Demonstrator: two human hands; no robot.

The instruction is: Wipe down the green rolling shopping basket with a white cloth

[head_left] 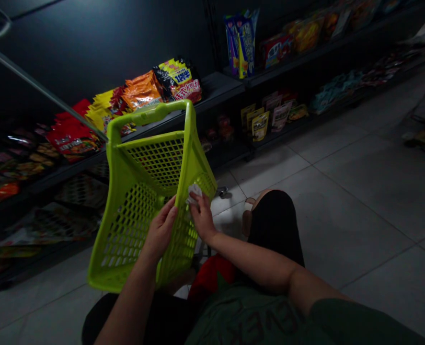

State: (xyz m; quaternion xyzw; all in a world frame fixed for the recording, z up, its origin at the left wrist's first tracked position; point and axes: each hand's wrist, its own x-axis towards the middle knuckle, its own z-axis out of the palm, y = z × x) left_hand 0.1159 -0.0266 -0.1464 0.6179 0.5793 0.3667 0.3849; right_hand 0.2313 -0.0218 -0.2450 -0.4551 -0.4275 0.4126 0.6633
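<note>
Dark shelves [219,88] of bright snack packets run along the tiled floor. A lime-green perforated plastic basket [140,191] is held tilted over the lap, side wall turned up. The left hand [160,230] closes its grip on that wall to steady it. The right hand [202,218] pinches a small white cloth [194,193] against the rim.

— Entry one, left arm?
— Bare forearm is rising from the lower edge of the view; left hand [161,231] is showing its back, fingers [170,211] curling closed in a grip.
— Entry two, right arm?
— Bending at the elbow, forearm is crossing leftward; right hand [202,219] is sitting just beside the left, fingertips [199,209] pinching together.
</note>
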